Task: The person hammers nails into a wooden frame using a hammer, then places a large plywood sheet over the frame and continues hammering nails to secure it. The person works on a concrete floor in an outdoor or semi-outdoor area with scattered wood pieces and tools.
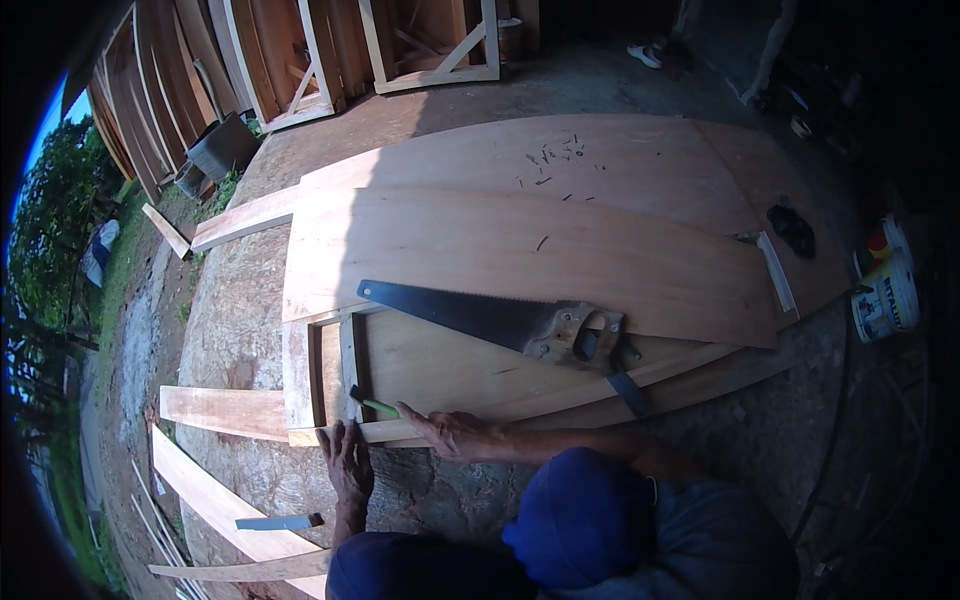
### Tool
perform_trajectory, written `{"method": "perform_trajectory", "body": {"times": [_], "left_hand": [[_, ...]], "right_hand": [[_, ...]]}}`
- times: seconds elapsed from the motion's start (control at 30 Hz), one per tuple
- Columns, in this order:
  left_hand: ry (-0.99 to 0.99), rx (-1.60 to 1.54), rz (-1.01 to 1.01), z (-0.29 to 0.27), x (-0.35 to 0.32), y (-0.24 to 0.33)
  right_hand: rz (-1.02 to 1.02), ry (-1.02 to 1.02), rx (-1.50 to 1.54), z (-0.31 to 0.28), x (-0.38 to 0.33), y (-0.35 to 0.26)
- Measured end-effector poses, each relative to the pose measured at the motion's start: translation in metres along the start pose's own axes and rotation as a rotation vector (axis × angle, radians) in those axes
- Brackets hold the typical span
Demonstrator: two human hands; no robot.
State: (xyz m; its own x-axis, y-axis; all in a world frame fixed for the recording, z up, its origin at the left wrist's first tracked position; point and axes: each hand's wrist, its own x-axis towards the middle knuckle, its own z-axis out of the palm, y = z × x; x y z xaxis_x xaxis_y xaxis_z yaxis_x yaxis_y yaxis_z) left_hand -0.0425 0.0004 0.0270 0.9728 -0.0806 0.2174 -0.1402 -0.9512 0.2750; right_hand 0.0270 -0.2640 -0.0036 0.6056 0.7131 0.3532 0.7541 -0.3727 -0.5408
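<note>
My right hand [448, 432] lies on the near edge of a wooden strip [330, 432] and grips a thin green-handled tool [372, 404]. The tool's dark tip touches the inner slat of a small wooden frame [300, 372]. My left hand [348, 462] rests flat, fingers apart, on the concrete floor [240, 330] just below that strip. A handsaw [490, 318] with a dark blade and wooden handle lies across the large plywood sheet [520, 245], beyond both hands.
Blue cloth [580, 515] fills the bottom edge. Two paint buckets [885, 290] stand at the right, near a black tool [790, 228] on the sheet. Small nails [555, 160] lie on the far panel. Loose planks [225, 410] lie at the left, and wooden frames [430, 50] lean at the back.
</note>
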Motion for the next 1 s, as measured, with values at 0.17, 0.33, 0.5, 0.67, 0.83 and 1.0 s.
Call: {"method": "perform_trajectory", "body": {"times": [0.17, 0.33, 0.5, 0.67, 0.83, 1.0], "left_hand": [[0.071, -0.117, -0.165, 0.008, -0.012, -0.007], [0.041, -0.199, -0.237, 0.011, -0.015, -0.013], [0.003, -0.090, -0.191, 0.002, -0.011, -0.016], [-0.281, -0.028, -0.262, -0.026, 0.022, 0.000], [-0.490, 0.015, -0.371, -0.039, 0.050, 0.014], [-0.438, 0.021, -0.388, -0.041, 0.039, 0.010]], "right_hand": [[-0.208, -0.159, -0.549, -0.012, 0.014, -0.015], [0.044, -0.461, -0.013, -0.039, 0.034, -0.017], [0.293, -0.142, 0.429, -0.025, 0.012, 0.000], [0.459, -0.230, 0.429, -0.053, -0.029, 0.037], [0.369, -0.377, 0.124, -0.152, -0.028, 0.051], [0.455, 0.195, 0.117, -0.218, -0.010, 0.135]]}}
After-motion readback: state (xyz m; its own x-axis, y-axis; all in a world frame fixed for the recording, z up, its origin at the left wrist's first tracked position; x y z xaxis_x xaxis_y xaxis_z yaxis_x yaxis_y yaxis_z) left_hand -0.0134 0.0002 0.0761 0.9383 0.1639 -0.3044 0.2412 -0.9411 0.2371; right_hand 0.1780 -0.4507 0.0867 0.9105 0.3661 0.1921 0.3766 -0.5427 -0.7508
